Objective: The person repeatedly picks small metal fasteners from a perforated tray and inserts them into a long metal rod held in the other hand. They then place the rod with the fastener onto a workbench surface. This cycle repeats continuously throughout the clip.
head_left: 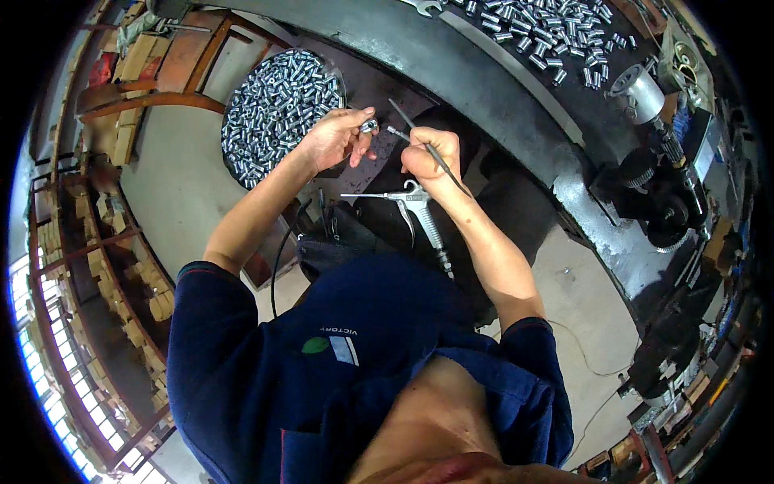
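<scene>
My left hand is closed on a short shiny metal sleeve, pinched between thumb and fingers. Just to its right, my right hand is closed around a slim dark rod with a pointed end. From the same fist sticks a thin metal pin with a thicker tip, pointing at the sleeve but apart from it. Behind my left hand, a round container is heaped with many similar metal sleeves. A silver air blow gun lies below my hands, its nozzle toward the left.
A dark metal bench crosses the far side, with more loose sleeves and a wrench on it. At the right stands a machine with dark knobs and a grey cylinder. A wooden chair is far left, near shelving.
</scene>
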Available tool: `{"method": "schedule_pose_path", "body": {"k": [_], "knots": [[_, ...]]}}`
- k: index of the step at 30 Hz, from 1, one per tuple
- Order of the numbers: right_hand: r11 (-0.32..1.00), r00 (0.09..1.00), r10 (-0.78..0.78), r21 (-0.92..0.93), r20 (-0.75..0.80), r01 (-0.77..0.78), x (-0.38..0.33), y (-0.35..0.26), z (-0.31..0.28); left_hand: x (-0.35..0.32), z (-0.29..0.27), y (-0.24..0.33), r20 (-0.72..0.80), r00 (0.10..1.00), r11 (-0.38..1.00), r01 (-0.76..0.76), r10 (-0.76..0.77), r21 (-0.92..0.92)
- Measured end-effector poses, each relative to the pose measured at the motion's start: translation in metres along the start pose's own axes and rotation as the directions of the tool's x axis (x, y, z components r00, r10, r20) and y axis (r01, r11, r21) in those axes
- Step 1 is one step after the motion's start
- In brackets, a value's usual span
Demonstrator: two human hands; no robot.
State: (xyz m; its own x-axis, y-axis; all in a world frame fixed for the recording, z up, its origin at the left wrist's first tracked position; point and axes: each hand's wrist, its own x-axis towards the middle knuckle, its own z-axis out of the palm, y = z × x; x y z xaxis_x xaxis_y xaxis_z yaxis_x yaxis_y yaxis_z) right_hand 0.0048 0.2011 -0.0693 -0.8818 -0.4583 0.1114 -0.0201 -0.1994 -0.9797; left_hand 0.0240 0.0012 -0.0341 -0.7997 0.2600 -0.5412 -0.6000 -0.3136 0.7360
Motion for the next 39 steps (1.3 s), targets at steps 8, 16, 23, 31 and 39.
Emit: {"method": "schedule_pose_path", "body": {"k": [8, 16, 23, 31, 39], "knots": [[0.974, 0.986, -0.158, -0.158, 0.055, 0.165, 0.0, -0.02, -0.002, -0.002, 0.03, 0.008, -0.043, 0.968, 0.888, -0.211, 0.249, 0.409], [0.997, 0.995, -0.075, -0.034, -0.073, 0.072, 0.004, 0.002, 0.001, 0.003, 0.035, 0.004, 0.085, 0.883, 0.787, -0.452, 0.462, 0.421], [0.984, 0.998, 0.042, 0.178, -0.053, -0.032, 0.004, -0.009, -0.001, 0.006, 0.03, 0.013, 0.067, 0.947, 0.9, -0.318, 0.313, 0.299], [0.968, 0.992, -0.076, 0.245, 0.101, 0.049, -0.004, -0.028, 0.004, 0.008, -0.016, 0.025, 0.103, 0.728, 0.033, -0.17, 0.678, 0.985], [0.96, 0.986, 0.061, 0.261, 0.155, -0.101, 0.001, -0.027, 0.001, 0.013, 0.007, 0.018, 0.438, 0.611, -0.281, -0.34, 0.66, 0.898]]}}
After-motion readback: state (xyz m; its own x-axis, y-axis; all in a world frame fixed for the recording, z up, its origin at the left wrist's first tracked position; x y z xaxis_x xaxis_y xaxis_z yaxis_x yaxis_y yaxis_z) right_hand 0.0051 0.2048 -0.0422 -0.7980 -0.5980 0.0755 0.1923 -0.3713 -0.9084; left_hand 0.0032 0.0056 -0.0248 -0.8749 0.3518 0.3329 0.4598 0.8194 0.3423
